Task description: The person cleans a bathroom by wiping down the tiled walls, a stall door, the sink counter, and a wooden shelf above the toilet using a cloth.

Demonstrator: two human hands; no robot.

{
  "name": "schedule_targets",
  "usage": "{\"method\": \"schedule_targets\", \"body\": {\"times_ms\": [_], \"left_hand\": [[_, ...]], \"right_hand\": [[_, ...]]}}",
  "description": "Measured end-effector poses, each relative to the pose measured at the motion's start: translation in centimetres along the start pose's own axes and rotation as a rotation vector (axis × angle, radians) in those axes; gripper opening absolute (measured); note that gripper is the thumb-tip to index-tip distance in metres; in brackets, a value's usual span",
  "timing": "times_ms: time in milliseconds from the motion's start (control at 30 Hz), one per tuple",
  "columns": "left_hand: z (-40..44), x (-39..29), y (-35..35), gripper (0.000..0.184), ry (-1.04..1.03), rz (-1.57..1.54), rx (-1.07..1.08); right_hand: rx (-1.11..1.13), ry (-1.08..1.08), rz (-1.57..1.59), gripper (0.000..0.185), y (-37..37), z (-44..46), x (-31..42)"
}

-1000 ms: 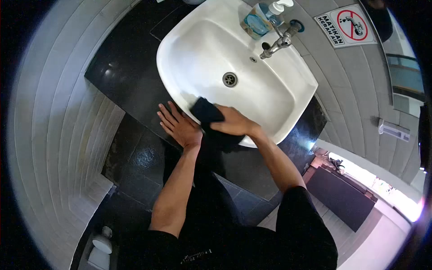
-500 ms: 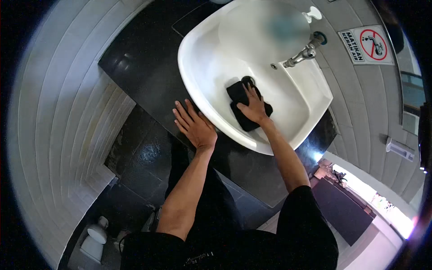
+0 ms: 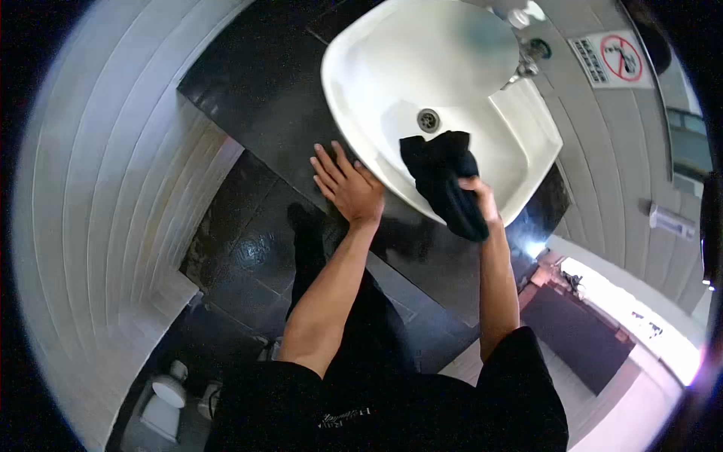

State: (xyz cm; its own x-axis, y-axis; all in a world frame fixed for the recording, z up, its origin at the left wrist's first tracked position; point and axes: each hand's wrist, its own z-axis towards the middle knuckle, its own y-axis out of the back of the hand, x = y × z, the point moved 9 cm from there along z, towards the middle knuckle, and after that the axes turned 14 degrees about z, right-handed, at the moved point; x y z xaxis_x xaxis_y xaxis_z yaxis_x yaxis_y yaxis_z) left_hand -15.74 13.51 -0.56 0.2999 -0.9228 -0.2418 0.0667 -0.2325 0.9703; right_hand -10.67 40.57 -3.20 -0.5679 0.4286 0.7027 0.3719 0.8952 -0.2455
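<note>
A folded black cloth hangs over the near right part of the white sink. My right hand grips it at its right side, thumb on top; the other fingers are hidden behind the fabric. On the dark counter, just left of the sink's rim, my left hand lies flat with its fingers apart. The metal drain shows in the basin beyond the cloth.
A metal tap projects over the basin from the back right. Beside it, a sign with a red prohibition ring is on the tiled wall. A toilet stands at the lower left.
The black cloth lay in the basin over part of the drain with my right hand spread on it; now that hand has lifted it toward me. My left hand stays on the counter.
</note>
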Motion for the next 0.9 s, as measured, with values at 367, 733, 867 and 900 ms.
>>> {"method": "schedule_targets", "body": {"times_ms": [367, 733, 867, 900], "left_hand": [[-0.7, -0.3, -1.5, 0.056, -0.041, 0.156, -0.102], [0.3, 1.1, -3.5, 0.063, -0.065, 0.349, -0.161], [0.0, 1.1, -3.2, 0.063, -0.052, 0.384, -0.157], [0.1, 1.2, -3.3, 0.064, -0.075, 0.388, -0.172]], "right_hand": [[-0.546, 0.648, 0.699, 0.041, 20.4, -27.8, -5.9], [-0.911, 0.459, -1.007, 0.086, 16.8, -19.8, -5.0], [-1.092, 0.531, -1.017, 0.081, 25.0, -16.5, 0.5], [-1.119, 0.514, -1.001, 0.079, 27.2, -15.2, 2.1]]}}
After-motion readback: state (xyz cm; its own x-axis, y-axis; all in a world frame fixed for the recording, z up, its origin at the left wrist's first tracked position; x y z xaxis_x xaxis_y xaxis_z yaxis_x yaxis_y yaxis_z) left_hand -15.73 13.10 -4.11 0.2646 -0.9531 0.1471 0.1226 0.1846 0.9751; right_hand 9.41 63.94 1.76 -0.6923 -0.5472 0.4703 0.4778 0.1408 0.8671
